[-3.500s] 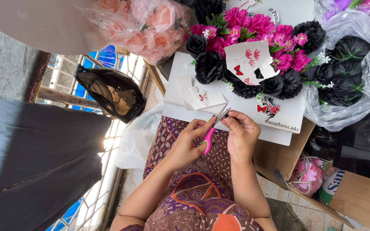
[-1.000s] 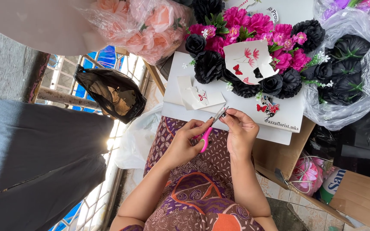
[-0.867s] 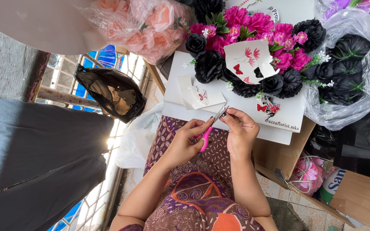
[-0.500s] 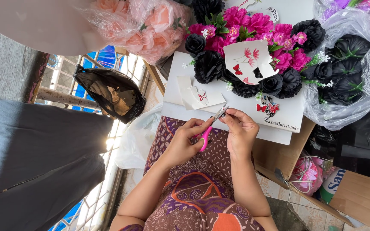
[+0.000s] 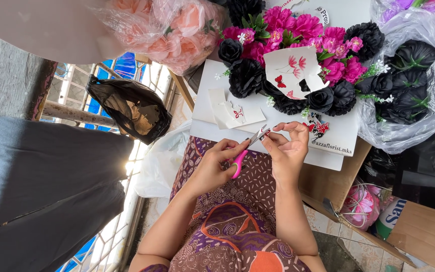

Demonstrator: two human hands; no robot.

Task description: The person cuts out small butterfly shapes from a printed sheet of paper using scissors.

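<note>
My left hand [image 5: 215,168] grips small pink-handled scissors [image 5: 248,146], whose blades point up and to the right. My right hand [image 5: 289,150] pinches a tiny cutout piece [image 5: 277,131] at the blade tips. Both hands hover over my lap at the near edge of a white box [image 5: 208,85]. The box carries pink flowers [image 5: 303,27] and black roses [image 5: 246,76]. A white card with red butterflies [image 5: 289,69] rests on the flowers. A cut paper scrap with one red butterfly [image 5: 231,112] lies on the box to the left.
A clear bag of peach roses [image 5: 169,32] hangs at the top left and a bag of black roses [image 5: 411,75] sits at the right. A black plastic bag [image 5: 132,108], a white bag [image 5: 159,163], an open cardboard box [image 5: 419,231] and grey cloth [image 5: 41,191] surround my lap.
Both hands have stayed together at the box's near edge, shifting only slightly as the scissors work at the small piece.
</note>
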